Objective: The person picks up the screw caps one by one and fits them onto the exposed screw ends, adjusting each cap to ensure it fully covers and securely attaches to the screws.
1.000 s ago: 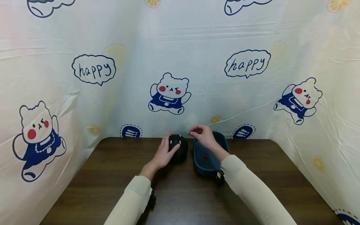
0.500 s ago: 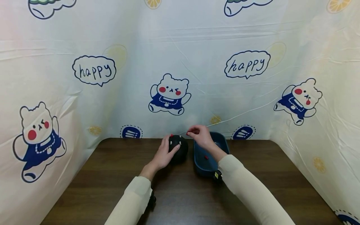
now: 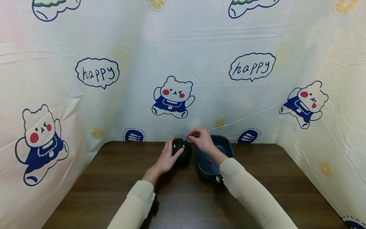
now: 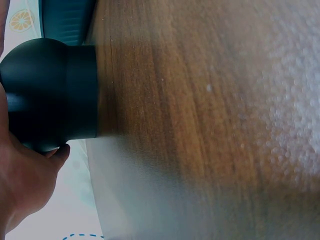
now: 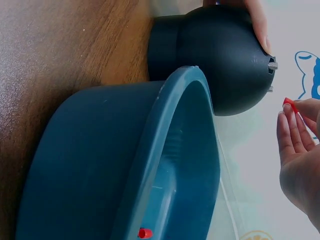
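Note:
A black dome-shaped object [image 3: 184, 156] with a short cylindrical base stands on the table. Short metal screws [image 5: 272, 65] stick out of its top. At the top's left side sits a small red piece [image 3: 174, 138]. My left hand [image 3: 166, 159] grips the dome from the left, thumb on its near side and fingers round the far side. To the right of the dome, my right hand [image 3: 202, 141] pinches another small red piece [image 5: 289, 104] between thumb and fingertips, just apart from the screws. That piece looks like a little plastic cap.
Right of the dome stands a deep blue plastic bin [image 5: 95, 150], under my right forearm. One red piece [image 5: 144, 233] lies inside it. The brown wooden table [image 3: 183, 203] ends at a printed curtain [image 3: 214, 105] behind the bin and dome.
My right hand has moved a little left toward the dome, carrying the small red piece. My left hand keeps its grip on the dome.

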`<state>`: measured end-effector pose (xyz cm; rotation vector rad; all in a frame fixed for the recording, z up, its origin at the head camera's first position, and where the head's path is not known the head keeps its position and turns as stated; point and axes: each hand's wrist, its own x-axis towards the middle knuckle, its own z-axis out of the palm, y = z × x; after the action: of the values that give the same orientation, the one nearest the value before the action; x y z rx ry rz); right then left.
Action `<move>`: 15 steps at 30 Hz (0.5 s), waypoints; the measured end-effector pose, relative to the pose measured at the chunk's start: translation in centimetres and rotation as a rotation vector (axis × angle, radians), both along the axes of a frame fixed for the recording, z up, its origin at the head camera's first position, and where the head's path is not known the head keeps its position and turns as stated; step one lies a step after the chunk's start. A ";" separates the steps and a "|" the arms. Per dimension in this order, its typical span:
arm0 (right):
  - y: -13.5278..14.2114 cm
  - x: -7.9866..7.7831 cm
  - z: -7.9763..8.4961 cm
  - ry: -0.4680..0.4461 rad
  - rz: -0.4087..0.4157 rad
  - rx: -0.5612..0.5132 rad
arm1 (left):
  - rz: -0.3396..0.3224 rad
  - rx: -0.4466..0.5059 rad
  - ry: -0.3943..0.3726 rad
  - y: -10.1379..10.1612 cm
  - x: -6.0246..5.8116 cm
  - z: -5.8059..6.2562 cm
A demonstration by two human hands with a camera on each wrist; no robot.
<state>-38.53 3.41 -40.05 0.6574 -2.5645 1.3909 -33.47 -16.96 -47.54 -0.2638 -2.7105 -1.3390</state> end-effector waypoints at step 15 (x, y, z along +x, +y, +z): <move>-0.7 -0.1 -0.2 0.025 0.006 0.023 | 0.004 -0.002 -0.008 0.1 0.0 0.1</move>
<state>-38.59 2.75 -40.25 0.6821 -2.5655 1.3479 -33.50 -16.88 -47.43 -0.2536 -2.7176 -1.3399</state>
